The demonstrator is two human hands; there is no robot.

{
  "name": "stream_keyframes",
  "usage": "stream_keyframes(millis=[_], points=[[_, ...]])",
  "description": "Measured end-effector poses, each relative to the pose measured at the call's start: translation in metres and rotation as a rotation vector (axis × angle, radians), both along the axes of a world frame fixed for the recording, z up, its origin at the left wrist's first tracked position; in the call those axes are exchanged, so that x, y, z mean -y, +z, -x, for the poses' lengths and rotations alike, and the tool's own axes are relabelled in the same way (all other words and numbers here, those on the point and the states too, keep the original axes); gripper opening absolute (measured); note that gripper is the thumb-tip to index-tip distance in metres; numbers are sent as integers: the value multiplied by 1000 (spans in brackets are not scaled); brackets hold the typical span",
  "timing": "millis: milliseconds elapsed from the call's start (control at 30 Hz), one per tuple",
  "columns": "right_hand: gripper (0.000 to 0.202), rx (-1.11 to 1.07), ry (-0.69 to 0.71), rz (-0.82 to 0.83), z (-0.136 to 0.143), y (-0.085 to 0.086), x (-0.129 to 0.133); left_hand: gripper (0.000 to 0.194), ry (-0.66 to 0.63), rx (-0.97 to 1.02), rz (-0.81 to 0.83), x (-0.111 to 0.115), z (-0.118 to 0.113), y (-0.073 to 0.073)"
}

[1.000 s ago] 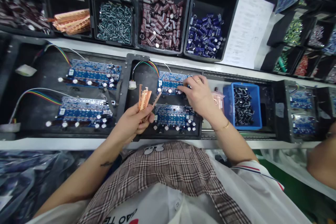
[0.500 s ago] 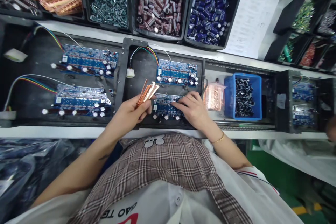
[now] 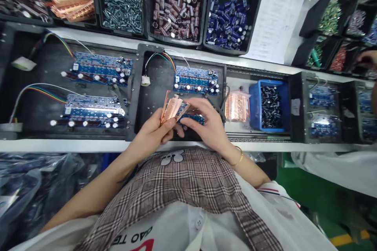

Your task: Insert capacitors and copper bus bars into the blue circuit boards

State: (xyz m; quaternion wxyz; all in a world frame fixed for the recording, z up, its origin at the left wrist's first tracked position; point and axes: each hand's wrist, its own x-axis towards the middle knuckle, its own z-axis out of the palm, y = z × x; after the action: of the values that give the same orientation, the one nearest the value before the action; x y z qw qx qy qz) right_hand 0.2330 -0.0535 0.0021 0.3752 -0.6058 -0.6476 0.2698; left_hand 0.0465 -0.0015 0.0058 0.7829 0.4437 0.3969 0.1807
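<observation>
Head view, from left: two boards (image 3: 98, 66) in a tray (image 3: 47, 106). Left hand (image 3: 154, 129), fingers closed on fanned copper strips (image 3: 173, 108), held above the next tray (image 3: 153, 100). Lower board (image 3: 196, 118) there partly hidden. Right hand (image 3: 207, 123) close by, thumb and forefinger curved at the outermost strip; can't tell if pinching. Beyond: copper-coloured bag (image 3: 238, 106), blue bin (image 3: 255, 106).

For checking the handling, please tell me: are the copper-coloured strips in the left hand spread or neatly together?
Spread: the copper-coloured strips fan apart above the left hand, their upper ends pointing different ways.
</observation>
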Motion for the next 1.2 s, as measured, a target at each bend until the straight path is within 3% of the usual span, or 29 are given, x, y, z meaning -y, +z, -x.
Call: stream_keyframes(millis=[67, 167, 233, 333, 400, 533, 733, 867, 967, 1067, 1133, 1200], points=[[42, 89, 16, -125, 3, 7, 3, 32, -37, 67, 99, 3, -1, 7], [32, 322, 227, -311, -8, 11, 10, 35, -156, 123, 289, 2, 1, 12], [31, 409, 317, -347, -19, 6, 16, 35, -148, 60, 315, -3, 4, 9], [30, 499, 240, -293, -33, -12, 24, 39, 77, -166, 32, -14, 10, -2], [31, 547, 190, -240, -37, -27, 28, 41, 156, -276, -165, -21, 15, -10], [31, 561, 201, -194, -35, -44, 33, 38, 126, -355, -296, -24, 19, -17], [33, 555, 211, -164, -34, -50, 35, 28, 46, -507, -532, -17, 21, -23], [32, 577, 215, -127, -35, -51, 33, 28, 42, -554, -588, -17, 22, -24], [30, 559, 183, -77, -33, -40, 31, 23, 111, -485, -511, -13, 15, -22], [30, 334, 29, -41, -24, -21, 27, 22, 148, -296, -290, -5, -2, -16], [41, 227, -121, -75, -17, -9, 27, 22, 127, -163, -118, 1, -20, -9], [43, 296, -176, -189, -15, 0, 28, 22, 72, -60, 65, 6, -39, -2]])
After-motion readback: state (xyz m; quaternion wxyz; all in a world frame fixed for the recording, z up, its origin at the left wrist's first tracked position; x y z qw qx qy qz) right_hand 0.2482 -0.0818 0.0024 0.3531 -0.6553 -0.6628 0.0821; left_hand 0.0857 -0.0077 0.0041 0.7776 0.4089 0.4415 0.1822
